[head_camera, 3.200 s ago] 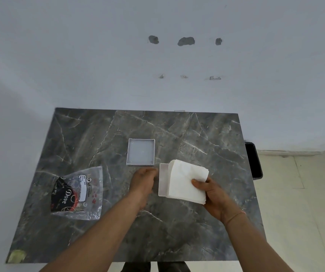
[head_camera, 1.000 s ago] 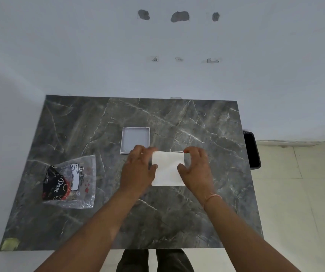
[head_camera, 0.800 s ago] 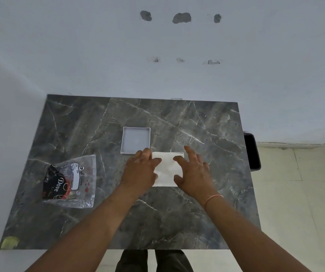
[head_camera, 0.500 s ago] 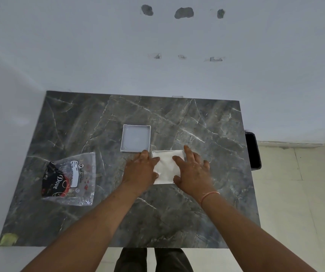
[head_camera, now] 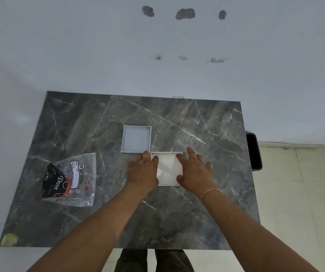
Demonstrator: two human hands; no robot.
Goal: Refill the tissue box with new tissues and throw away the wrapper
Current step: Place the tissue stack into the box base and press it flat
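Note:
A square white tissue box (head_camera: 166, 153) lies flat in the middle of the dark marble table (head_camera: 197, 122), with a stack of white tissues (head_camera: 167, 167) filling it. My left hand (head_camera: 143, 169) lies flat on the box's left side. My right hand (head_camera: 194, 169) lies flat on its right side, fingers spread, pressing on the tissues. The box's white lid (head_camera: 136, 139) rests on the table just behind and to the left. The clear plastic wrapper (head_camera: 69, 180) with a black and red print lies at the left of the table.
A black bin (head_camera: 253, 152) stands on the floor past the table's right edge. A white wall runs behind the table. A bit of yellowish tape (head_camera: 9, 239) sticks to the near left corner. Pale tiles cover the floor on the right.
The tissue stack, earlier held at the upright box, now lies inside the box flat on the table. Both hands went from gripping its sides to resting flat on top.

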